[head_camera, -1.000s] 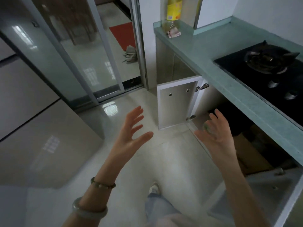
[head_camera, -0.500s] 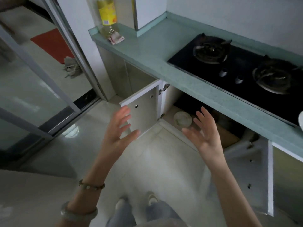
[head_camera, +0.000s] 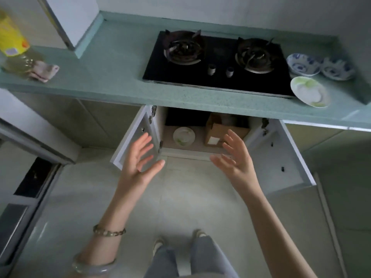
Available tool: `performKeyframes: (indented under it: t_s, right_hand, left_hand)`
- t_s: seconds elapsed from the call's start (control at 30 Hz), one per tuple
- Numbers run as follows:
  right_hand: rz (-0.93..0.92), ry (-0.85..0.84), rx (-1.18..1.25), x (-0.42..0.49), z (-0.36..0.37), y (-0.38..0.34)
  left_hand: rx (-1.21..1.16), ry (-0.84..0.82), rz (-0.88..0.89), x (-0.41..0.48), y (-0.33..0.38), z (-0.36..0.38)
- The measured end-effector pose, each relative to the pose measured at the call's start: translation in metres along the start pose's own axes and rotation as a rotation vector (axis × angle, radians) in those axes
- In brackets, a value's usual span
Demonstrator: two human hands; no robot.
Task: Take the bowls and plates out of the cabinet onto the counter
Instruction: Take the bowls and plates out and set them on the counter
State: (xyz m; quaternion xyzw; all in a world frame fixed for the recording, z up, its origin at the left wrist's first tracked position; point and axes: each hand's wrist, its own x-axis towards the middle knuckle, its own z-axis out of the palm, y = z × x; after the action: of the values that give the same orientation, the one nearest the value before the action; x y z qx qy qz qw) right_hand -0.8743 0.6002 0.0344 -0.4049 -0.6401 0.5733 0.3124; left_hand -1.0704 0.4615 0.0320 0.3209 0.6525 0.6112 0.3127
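The cabinet under the stove stands with both doors swung open. A white plate with green marks lies on its floor at the left. On the green counter, right of the stove, sit two blue-patterned bowls and a white-green plate. My left hand and my right hand hover in front of the cabinet, palms facing each other, fingers spread, holding nothing.
A black two-burner gas stove fills the counter's middle. A cardboard box sits inside the cabinet at the right. An oil bottle and a crumpled cloth stand on the counter's left. A sliding door track is at the left.
My view has swung right, from the glass door to facing the stove and cabinet squarely. The bowls and plate on the counter came into sight. Both hands stay open.
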Motion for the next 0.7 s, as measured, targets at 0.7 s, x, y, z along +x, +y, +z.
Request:
performKeyframes:
  t_s: [0.7]
  right_hand:
    - [0.213,0.019,-0.017,0.091,-0.005,0.107]
  left_hand:
    - [-0.051,0.045,-0.232,0.101,-0.097,0.060]
